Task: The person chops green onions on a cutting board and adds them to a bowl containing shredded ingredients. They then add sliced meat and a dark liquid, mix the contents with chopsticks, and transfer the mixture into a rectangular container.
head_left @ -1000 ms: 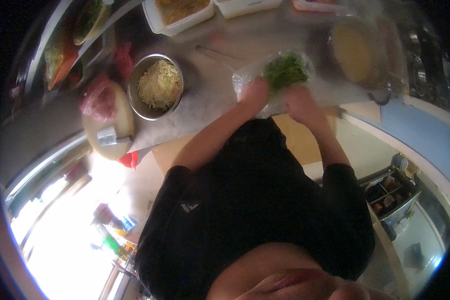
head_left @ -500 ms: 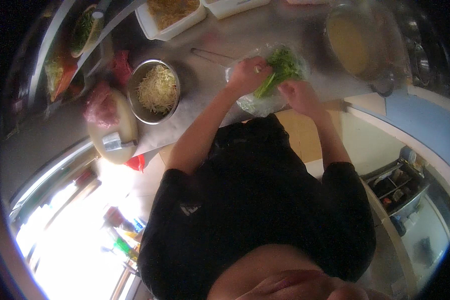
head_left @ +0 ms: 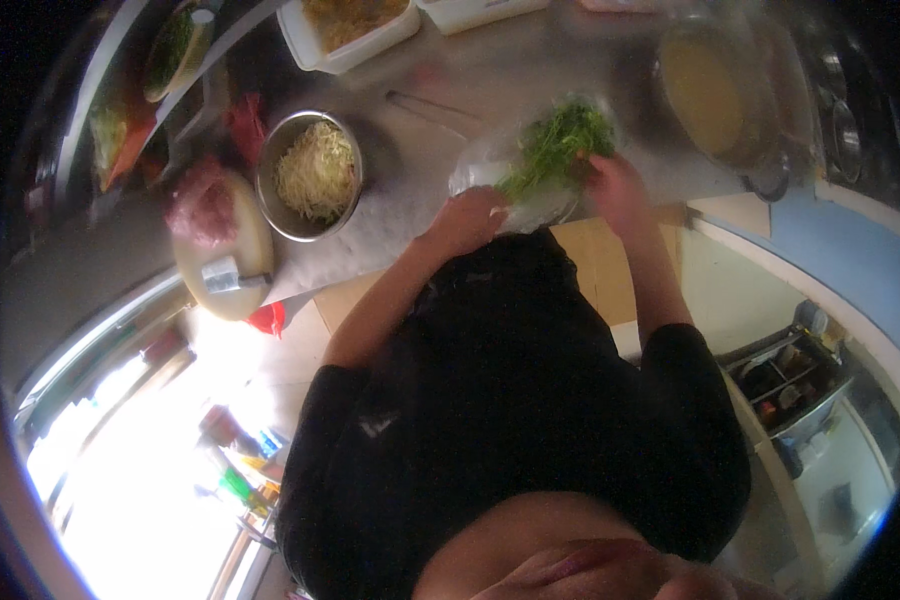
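Note:
A loose bunch of leafy green herbs (head_left: 560, 140) lies on a crumpled clear plastic bag (head_left: 478, 172) on the counter in front of me. My right hand (head_left: 615, 187) reaches the right side of the bunch, its fingertips closed among the leaves. At the bag's near left edge, my left hand (head_left: 470, 220) has its fingers curled on the plastic, close to the stem ends. Fine detail at both sets of fingertips is blurred. Beyond the bag, metal tongs (head_left: 435, 112) rest on the counter.
Left stands a metal bowl (head_left: 310, 178) of pale shreds. Beside it, a cutting board (head_left: 192, 262) bears a cleaver (head_left: 225, 275) and a pink plastic bag (head_left: 205, 205). White tubs (head_left: 355, 55) line the back; a large pan (head_left: 705, 95) of yellowish liquid is at right.
My left hand has come down and left, off the herbs to the bag's near edge. My right hand has shifted slightly right and the herbs lie more spread out.

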`<state>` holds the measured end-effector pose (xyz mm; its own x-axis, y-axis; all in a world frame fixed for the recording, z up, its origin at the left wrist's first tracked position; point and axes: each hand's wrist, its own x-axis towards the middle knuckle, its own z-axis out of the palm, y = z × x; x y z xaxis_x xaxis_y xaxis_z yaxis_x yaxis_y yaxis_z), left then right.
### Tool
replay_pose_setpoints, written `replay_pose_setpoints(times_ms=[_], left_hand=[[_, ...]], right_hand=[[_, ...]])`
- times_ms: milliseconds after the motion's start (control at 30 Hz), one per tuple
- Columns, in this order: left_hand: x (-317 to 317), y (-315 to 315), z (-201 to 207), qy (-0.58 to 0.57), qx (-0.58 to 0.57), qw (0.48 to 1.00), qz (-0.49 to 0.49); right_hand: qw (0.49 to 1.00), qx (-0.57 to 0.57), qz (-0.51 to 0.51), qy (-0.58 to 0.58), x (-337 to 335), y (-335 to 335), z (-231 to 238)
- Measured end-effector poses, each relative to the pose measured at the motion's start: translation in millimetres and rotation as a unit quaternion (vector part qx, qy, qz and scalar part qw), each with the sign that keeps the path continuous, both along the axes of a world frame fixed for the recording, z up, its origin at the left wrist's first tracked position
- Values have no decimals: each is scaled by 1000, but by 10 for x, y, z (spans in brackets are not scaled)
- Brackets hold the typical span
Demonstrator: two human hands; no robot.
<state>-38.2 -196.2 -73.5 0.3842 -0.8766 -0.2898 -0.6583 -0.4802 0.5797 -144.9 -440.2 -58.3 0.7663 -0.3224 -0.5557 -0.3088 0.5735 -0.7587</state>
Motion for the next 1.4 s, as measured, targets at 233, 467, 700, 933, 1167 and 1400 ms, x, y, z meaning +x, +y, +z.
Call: replay_pose_setpoints(times_ms=[233,467,700,933,1167,1400], left_hand=[[51,-256,221,184,-142,940,252],[169,-266,482,211,-206,881,370],[477,-92,872,113,-378,798,455],[509,-25,1521,-185,-392,888,155],[586,66,1498,27,-270,961,46],[513,205,1055,596,-318,676,294]], right_hand=[[992,-79,96,-27,-133,280,451],[987,33,133,-88,-103,267,514],[978,119,143,-93,27,196,537],[975,102,186,-66,216,203,742],[958,153,239,-37,460,196,957],[875,409,243,-93,799,273,1036]])
